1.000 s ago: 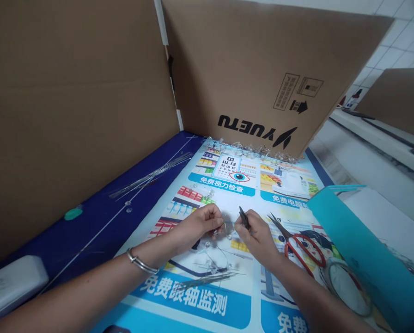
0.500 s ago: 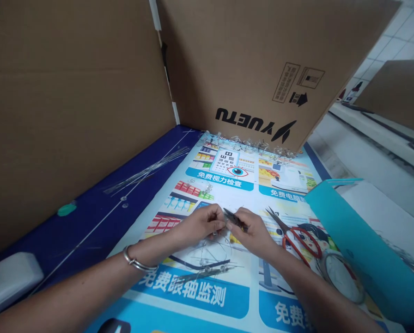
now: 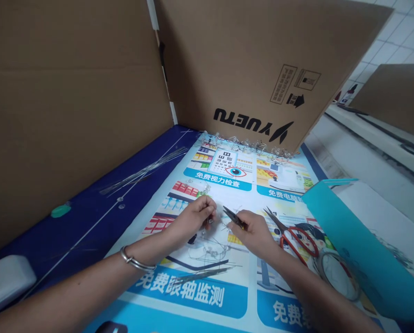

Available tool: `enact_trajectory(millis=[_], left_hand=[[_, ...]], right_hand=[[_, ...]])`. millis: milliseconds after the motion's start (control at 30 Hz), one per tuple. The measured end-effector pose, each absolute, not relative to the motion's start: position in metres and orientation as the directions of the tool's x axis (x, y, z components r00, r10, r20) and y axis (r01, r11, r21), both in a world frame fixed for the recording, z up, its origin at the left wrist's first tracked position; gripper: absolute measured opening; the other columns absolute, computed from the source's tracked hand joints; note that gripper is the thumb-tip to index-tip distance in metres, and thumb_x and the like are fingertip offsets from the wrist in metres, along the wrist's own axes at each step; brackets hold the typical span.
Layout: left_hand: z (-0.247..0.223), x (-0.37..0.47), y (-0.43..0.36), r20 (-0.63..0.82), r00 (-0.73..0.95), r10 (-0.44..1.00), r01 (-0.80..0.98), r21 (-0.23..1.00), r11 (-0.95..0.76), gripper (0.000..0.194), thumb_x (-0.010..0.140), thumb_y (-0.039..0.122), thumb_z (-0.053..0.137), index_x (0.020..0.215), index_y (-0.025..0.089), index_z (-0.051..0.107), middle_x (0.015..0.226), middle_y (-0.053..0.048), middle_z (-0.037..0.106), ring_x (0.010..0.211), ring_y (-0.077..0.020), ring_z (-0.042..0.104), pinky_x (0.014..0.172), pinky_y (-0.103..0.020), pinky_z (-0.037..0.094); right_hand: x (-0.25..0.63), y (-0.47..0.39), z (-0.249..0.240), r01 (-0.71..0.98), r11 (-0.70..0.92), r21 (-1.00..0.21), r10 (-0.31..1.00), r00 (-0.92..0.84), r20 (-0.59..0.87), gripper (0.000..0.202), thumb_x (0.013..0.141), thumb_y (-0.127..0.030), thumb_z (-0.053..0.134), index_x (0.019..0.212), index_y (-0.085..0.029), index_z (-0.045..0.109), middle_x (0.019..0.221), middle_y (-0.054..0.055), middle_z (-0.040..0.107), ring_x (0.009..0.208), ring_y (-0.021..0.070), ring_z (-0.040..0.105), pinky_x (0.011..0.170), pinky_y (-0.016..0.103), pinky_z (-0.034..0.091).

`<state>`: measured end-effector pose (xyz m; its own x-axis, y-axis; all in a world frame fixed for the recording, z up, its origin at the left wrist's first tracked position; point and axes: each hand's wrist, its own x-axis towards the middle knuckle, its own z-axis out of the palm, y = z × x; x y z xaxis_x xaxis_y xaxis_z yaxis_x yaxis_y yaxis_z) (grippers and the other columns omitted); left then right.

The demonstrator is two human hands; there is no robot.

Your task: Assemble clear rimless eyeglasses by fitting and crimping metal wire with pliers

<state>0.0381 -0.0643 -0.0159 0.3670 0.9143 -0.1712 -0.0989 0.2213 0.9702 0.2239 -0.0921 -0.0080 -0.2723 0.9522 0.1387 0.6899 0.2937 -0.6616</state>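
Note:
My right hand (image 3: 254, 231) is closed round dark needle-nose pliers (image 3: 233, 217), their tips pointing up and left. Across a small gap from them, my left hand (image 3: 200, 213), with a silver bangle at its wrist, pinches a thin wire strung with clear beads (image 3: 210, 250) that loops below the fingers. The pinched end is partly hidden by the fingers. Just below lies a bundle of thin cut wires (image 3: 202, 276) on the printed sheet. To the right of my right hand rest scissors with red handles (image 3: 299, 240), blades apart.
A roll of clear tape (image 3: 338, 274) sits beside a turquoise box (image 3: 352, 236) at the right. More long wires (image 3: 148, 169) lie on the blue cloth at the left. Clear beaded pieces (image 3: 252, 144) line the foot of the cardboard wall (image 3: 262, 60). A white object (image 3: 9, 282) stands at lower left.
My hands have moved apart, and the pliers have come away from my left fingers. More of the beaded wire shows below my left hand. The view has shifted slightly.

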Motion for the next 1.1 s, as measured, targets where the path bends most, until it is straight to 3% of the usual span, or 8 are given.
enact_trajectory(millis=[133,300,600,767,900,1100], left_hand=[[-0.014,0.039,-0.064,-0.201,0.311,0.929,-0.083,0.968,0.238,0.012,0.079,0.029,0.049,0.08,0.018,0.046,0.067,0.002,0.052,0.052,-0.0086,0.047,0.047,-0.02,0.039],[-0.011,0.036,-0.063,-0.183,0.379,0.907,0.053,0.983,0.176,0.009,0.078,0.022,0.044,0.085,0.018,0.049,0.063,0.003,0.052,0.046,-0.0078,0.046,0.045,-0.02,0.038],[-0.015,0.029,-0.058,-0.157,0.474,0.866,0.24,0.97,0.044,0.01,0.075,0.021,0.045,0.082,0.017,0.052,0.06,0.002,0.053,0.047,-0.0094,0.047,0.044,-0.019,0.036],[-0.008,0.028,-0.059,-0.006,0.501,0.865,0.34,0.921,-0.191,0.009,0.076,0.022,0.048,0.075,0.017,0.054,0.065,0.0,0.053,0.057,-0.0112,0.047,0.05,-0.021,0.035],[-0.007,0.031,-0.06,0.129,0.506,0.853,0.329,0.885,-0.329,0.014,0.078,0.027,0.05,0.079,0.016,0.058,0.073,-0.002,0.057,0.067,-0.0134,0.049,0.059,-0.023,0.036],[-0.011,0.035,-0.061,0.095,0.554,0.827,0.275,0.917,-0.289,0.017,0.082,0.028,0.047,0.084,0.017,0.059,0.074,-0.002,0.059,0.068,-0.0132,0.051,0.061,-0.023,0.037]], right_hand=[[0.222,-0.093,-0.007,0.675,0.224,-0.703,0.97,-0.227,0.091,0.028,0.077,-0.033,0.051,0.057,-0.019,0.038,0.055,-0.004,0.038,0.053,0.0085,0.037,0.047,0.02,0.025],[0.223,-0.092,-0.007,0.576,0.115,-0.809,0.988,-0.147,0.035,0.023,0.078,-0.038,0.049,0.064,-0.019,0.049,0.057,-0.005,0.04,0.054,0.0088,0.037,0.048,0.02,0.028],[0.223,-0.09,-0.008,0.49,0.096,-0.866,0.989,-0.149,0.025,0.023,0.076,-0.039,0.051,0.069,-0.017,0.054,0.058,-0.004,0.043,0.054,0.0083,0.037,0.05,0.019,0.032],[0.221,-0.09,-0.006,0.474,0.12,-0.872,0.98,-0.199,0.027,0.019,0.076,-0.035,0.051,0.071,-0.017,0.055,0.06,-0.004,0.045,0.057,0.0088,0.04,0.051,0.019,0.031],[0.221,-0.09,-0.007,0.49,0.121,-0.864,0.977,-0.211,0.017,0.02,0.076,-0.035,0.052,0.067,-0.017,0.053,0.059,-0.004,0.042,0.057,0.0086,0.038,0.05,0.019,0.029],[0.218,-0.09,-0.008,0.473,0.137,-0.87,0.966,-0.26,0.011,0.02,0.077,-0.035,0.051,0.07,-0.017,0.053,0.063,-0.003,0.045,0.061,0.0092,0.041,0.054,0.019,0.032]])
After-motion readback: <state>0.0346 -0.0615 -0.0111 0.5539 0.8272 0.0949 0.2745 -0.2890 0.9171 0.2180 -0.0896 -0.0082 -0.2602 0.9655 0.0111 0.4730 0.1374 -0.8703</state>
